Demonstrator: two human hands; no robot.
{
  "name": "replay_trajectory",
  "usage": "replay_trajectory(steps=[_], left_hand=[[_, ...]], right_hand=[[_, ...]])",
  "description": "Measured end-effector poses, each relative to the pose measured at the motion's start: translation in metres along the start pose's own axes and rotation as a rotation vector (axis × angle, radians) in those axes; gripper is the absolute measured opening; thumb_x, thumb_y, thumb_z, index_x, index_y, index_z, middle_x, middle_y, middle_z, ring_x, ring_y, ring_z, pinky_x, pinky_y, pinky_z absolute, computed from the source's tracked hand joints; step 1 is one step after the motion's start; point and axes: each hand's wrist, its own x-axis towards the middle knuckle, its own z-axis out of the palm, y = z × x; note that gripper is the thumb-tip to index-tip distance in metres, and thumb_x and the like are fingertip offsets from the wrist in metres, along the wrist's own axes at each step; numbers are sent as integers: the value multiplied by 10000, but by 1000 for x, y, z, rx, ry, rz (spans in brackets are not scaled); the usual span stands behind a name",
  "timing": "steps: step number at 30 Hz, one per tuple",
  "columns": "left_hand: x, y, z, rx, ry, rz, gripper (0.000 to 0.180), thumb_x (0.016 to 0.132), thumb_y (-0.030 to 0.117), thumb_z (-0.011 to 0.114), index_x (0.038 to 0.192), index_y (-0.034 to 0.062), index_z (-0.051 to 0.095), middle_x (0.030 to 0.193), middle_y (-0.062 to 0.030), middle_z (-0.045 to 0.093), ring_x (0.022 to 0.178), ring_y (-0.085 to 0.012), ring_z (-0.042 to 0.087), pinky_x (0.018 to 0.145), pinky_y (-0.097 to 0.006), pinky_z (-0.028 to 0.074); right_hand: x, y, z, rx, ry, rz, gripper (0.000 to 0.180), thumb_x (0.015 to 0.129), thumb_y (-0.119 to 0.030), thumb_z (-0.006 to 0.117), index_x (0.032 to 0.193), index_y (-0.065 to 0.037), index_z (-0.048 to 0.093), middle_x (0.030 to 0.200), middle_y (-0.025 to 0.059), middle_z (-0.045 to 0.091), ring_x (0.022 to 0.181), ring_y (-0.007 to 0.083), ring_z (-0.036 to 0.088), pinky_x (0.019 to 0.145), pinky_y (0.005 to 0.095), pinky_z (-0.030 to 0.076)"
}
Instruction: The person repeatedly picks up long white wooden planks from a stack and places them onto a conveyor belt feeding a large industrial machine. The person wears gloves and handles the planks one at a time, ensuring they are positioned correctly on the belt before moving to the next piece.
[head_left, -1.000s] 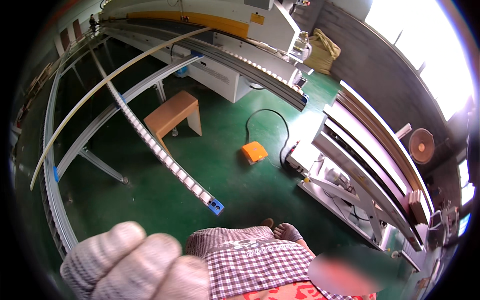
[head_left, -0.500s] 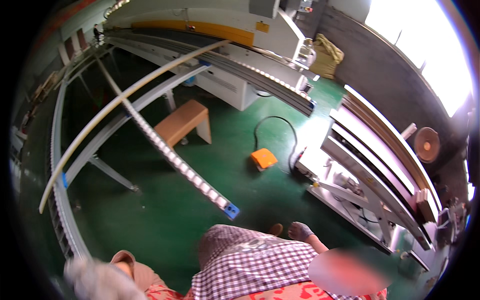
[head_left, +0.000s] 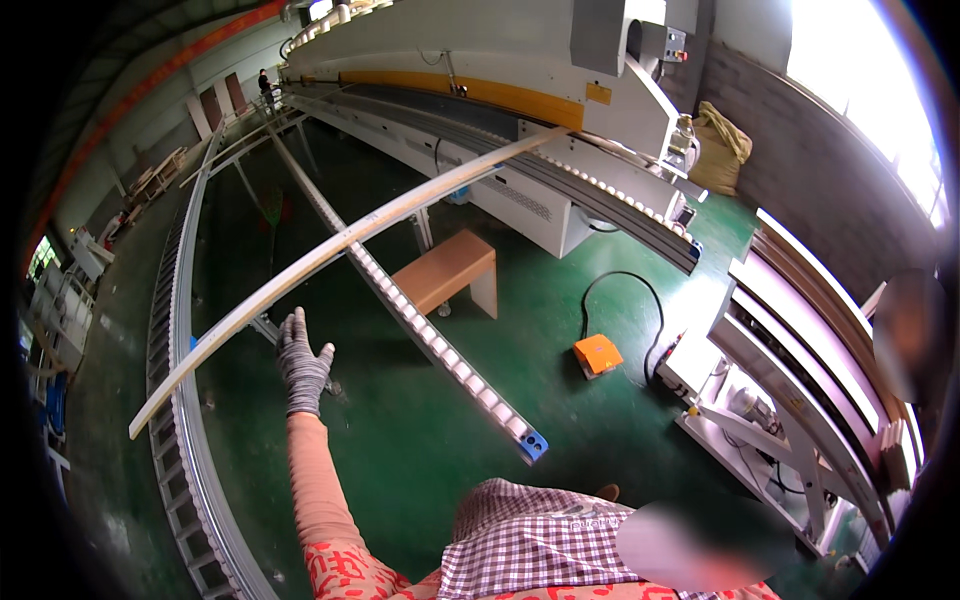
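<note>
My left hand (head_left: 303, 365), in a grey knit glove, reaches forward with its fingers stretched up and thumb apart. It holds nothing. Just beyond its fingertips lies a long, narrow pale board (head_left: 300, 268), a gap showing between them. The board rests across a roller rail (head_left: 410, 312) with white wheels and a blue end cap, and across the curved-looking roller track (head_left: 180, 370) on the left. Its far end lies by the long machine (head_left: 520, 170) with a yellow strip. My right hand does not show in the picture.
An orange foot pedal (head_left: 598, 354) with a black cable sits on the green floor. A brown bench (head_left: 450, 270) stands under the rails. At right, a lift table (head_left: 760, 430) carries stacked panels (head_left: 830, 320). A person (head_left: 266, 88) stands far off by the machine's end.
My left hand has moved from the lower left edge up and forward toward the board. My right hand, seen beside the apron before, has left the view. The camera view has shifted.
</note>
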Motion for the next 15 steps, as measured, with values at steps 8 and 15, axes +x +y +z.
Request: replay_trajectory(steps=[8, 15], left_hand=[[56, -36, 45, 142, -177, -230, 955, 736, 250, 787, 1513, 180, 236, 1521, -155, 306, 1415, -330, 274, 1169, -444, 241], [100, -49, 51, 248, -485, -416, 1195, 638, 368, 863, 1547, 243, 98, 1612, -97, 120, 1483, -296, 127, 1183, -496, 158]], right_hand=[[-23, -17, 6, 81, 60, 29, 136, 835, -188, 603, 842, -94, 700, 851, 87, 701, 791, 234, 674, 705, 377, 535], [-21, 17, -7, 124, 112, 79, 131, 816, -188, 615, 814, -94, 706, 834, 100, 708, 775, 239, 679, 703, 378, 538]])
